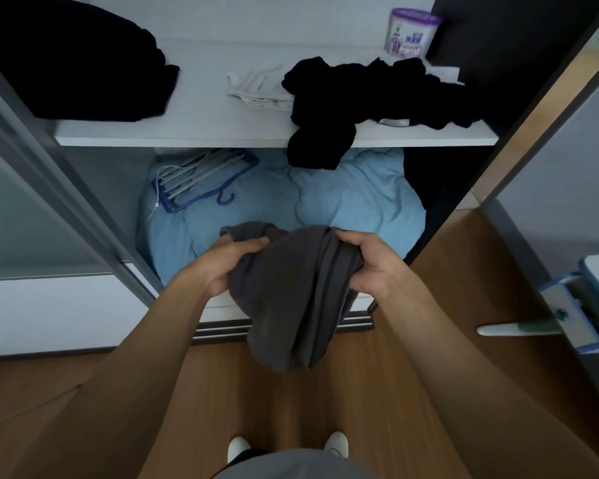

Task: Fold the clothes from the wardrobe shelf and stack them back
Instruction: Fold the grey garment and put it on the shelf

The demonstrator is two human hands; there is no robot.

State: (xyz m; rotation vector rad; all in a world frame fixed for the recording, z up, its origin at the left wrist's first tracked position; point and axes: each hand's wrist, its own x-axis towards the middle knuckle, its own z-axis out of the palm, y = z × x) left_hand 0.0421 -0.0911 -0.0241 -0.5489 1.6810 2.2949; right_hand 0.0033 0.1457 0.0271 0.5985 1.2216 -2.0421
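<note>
A wooden floor fills the lower view, and above it the white wardrobe shelf runs across an open wardrobe, over a rumpled blue quilt stuffed into the compartment below. At the shelf's left end sits a stack of black clothes; toward its right end a crumpled black garment sprawls, one part hanging over the front edge. A dark grey garment is off the shelf — it hangs bunched between both hands, over the floor and below the shelf's front edge. The left hand grips its left side, fingers curled into the cloth, thumb on top; the right hand has its fingers clamped round a gathered fold on the right side. A small white garment lies crumpled near the middle of the shelf, touching the black garment's left side. A blue hanger rack rests on the quilt's left part, and a purple-lidded tub stands at the shelf's back right corner.
</note>
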